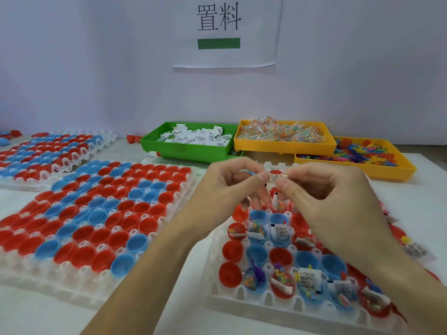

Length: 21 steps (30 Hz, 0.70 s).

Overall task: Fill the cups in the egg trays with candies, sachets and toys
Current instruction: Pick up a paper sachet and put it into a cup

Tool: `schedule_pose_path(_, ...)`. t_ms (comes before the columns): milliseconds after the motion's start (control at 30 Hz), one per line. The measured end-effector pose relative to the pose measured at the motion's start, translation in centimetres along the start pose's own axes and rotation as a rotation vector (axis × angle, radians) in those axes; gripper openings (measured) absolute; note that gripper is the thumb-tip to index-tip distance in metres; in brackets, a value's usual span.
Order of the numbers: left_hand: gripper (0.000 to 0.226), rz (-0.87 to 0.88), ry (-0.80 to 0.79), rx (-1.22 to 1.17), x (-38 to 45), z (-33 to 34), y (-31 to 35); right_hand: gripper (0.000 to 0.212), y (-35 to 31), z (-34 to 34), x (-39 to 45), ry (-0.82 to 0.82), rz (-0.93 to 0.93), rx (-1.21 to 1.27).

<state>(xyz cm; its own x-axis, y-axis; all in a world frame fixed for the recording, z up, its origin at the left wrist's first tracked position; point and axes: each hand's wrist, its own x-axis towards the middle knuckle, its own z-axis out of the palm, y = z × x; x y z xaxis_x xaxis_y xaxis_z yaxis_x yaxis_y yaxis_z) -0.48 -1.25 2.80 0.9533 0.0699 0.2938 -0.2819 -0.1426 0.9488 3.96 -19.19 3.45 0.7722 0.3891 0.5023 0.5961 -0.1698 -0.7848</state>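
Observation:
Both hands are raised above the near right egg tray. My left hand and my right hand pinch the two ends of one small white printed sachet between thumb and fingers. Under them the tray holds red and blue cups; several in the front rows contain candies, sachets and small toys, such as a blue cup with a sachet. Some cups at the tray's left, like a red cup, are bare inside. My forearms hide part of the tray.
A green bin of white sachets, a yellow bin of candy packets and a yellow bin of coloured toys stand at the back. Two more trays of unfilled red and blue cups lie to the left.

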Motion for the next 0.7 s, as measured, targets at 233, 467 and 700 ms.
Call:
schedule_pose_path(233, 0.017, 0.017, 0.187, 0.071, -0.1, -2.5, 0.0, 0.009, -0.2, -0.1, -0.1, -0.182, 0.011, -0.027)
schedule_pose_path(467, 0.020, -0.007, 0.299, 0.068, 0.1, -2.6, -0.6, 0.010, -0.7, 0.3, -1.1, -0.528, -0.088, -0.217)
schedule_pose_path(700, 0.020, -0.001, 0.302, 0.073, 0.2, -2.5, -0.5, 0.008, -0.6, 0.6, -1.7, -0.612, -0.106, -0.297)
